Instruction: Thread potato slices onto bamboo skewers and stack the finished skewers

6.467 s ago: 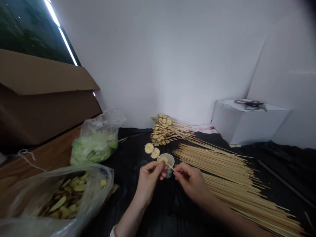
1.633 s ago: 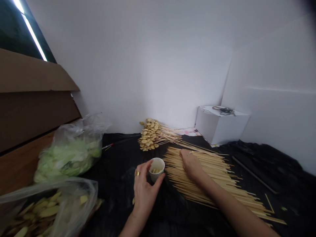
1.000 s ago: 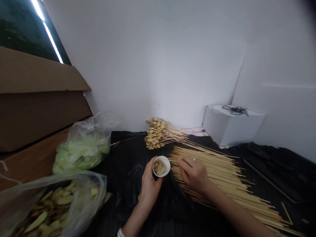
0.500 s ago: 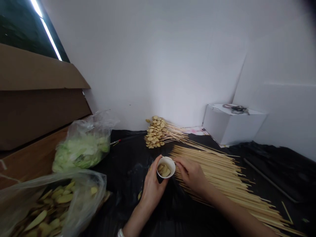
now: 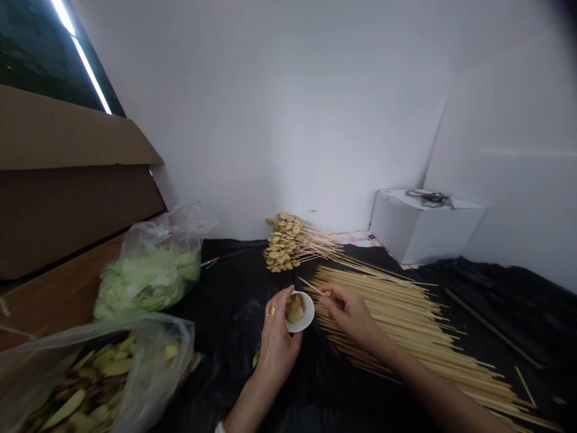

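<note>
My left hand (image 5: 278, 337) is wrapped round a white paper cup (image 5: 308, 314), tilted so that its mouth faces me. Inside the cup lie potato slices (image 5: 295, 308). Just right of the cup, my right hand (image 5: 347, 310) pinches a thin wooden skewer (image 5: 311, 285), whose tip points up and left above the cup's rim. Under and beyond that hand spreads a wide layer of loose bamboo skewers (image 5: 406, 325). Farther back, a pile of skewered potato slices (image 5: 283, 243) rests with its sticks pointing right.
At the lower left an open plastic bag (image 5: 166, 337) holds many potato slices. Behind it stands a clear bag of pale green vegetable pieces (image 5: 146, 276). A white box (image 5: 424, 231) with a small dark item on top is at the back right. Black plastic sheeting (image 5: 225, 307) covers the table.
The cup has tipped toward the right and shifted slightly down and left in my left hand. My right hand's skewer now shows plainly, its tip raised beside the cup.
</note>
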